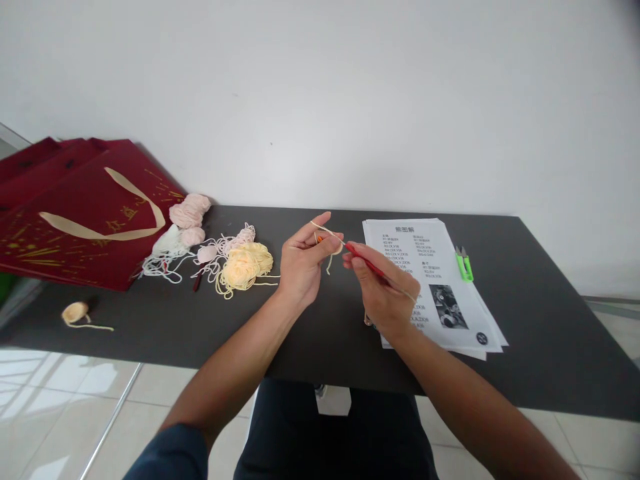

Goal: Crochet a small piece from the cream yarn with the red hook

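Above the middle of the dark table, my left hand (pixel 306 261) pinches cream yarn (pixel 329 231) between thumb and fingers, with a strand running over the raised index finger. A small orange item (pixel 319 239) shows at those fingers; its kind is unclear. My right hand (pixel 385 287) is closed around a red-handled crochet hook (pixel 367 258), whose tip meets the yarn by my left thumb. A short yarn tail dangles below the pinch. From the yellow yarn ball (pixel 245 268), a strand leads toward my left hand.
Printed pattern sheets (pixel 415 230) lie under and beyond my right hand, with green thread snips (pixel 463 264) on their right edge. Pink yarn (pixel 190 211) and white yarn (pixel 167 243) sit left, before dark red gift bags (pixel 90 213). A small cream crocheted piece (pixel 75 312) rests at the left front.
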### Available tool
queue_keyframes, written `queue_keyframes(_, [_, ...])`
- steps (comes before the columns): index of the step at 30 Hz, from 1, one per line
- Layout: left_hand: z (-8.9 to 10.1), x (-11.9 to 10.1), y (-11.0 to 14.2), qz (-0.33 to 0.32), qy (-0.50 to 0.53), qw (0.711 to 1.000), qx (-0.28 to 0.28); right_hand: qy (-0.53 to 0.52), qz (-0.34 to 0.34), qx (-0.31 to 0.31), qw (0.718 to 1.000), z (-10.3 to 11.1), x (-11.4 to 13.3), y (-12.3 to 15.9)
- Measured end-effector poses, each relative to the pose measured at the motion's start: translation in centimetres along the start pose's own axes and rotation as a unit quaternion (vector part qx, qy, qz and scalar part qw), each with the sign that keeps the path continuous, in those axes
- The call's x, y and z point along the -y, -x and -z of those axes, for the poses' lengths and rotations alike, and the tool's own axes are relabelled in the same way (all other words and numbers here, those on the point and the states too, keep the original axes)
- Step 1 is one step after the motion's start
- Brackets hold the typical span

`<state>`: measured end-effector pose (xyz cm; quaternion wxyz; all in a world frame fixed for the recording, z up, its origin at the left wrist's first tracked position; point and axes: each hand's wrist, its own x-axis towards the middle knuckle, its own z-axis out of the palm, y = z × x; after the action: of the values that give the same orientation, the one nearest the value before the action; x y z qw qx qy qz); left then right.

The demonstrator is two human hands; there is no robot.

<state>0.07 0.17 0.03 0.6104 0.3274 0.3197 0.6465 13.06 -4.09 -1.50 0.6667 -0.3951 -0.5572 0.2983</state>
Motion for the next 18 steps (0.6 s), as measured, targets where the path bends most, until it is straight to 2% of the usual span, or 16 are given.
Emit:
queue_keyframes(2, [-0.2,-0.2,0.2,0.025,0.025,0.999,-0.006,0.049,0.086,0.011,0.995,0.1,-0.1,0.5])
queue_keyframes(4, [-0.3,-0.4,0.2,0.046,0.039,0.998,-0.01,0.053,0.115,0.016,0.992,0.2,-0.5,0.7])
queue_keyframes(6, [-0.3,-0.6,0.1,0.06,0.046,0.997,-0.009,0.008,0.074,0.015,0.997,0.2,-0.8,0.5])
queue_keyframes(8, [-0.3,-0.8,0.0,0.063,0.044,0.997,-0.005,-0.065,-0.003,0.008,0.998,0.1,-1.0,-0.1])
queue_keyframes(11, [-0.2,-0.8,-0.1,0.055,0.032,0.998,0.001,-0.17,-0.087,-0.002,0.981,0.2,-0.9,-1.4])
queue_keyframes(14, [-0.1,-0.5,-0.1,0.048,0.017,0.999,0.013,-0.246,-0.119,-0.006,0.962,0.6,-0.6,-2.4])
queue_keyframes(18, [0.0,-0.3,0.0,0.039,-0.012,0.999,0.027,-0.263,-0.126,-0.012,0.956,1.0,-0.5,-3.1])
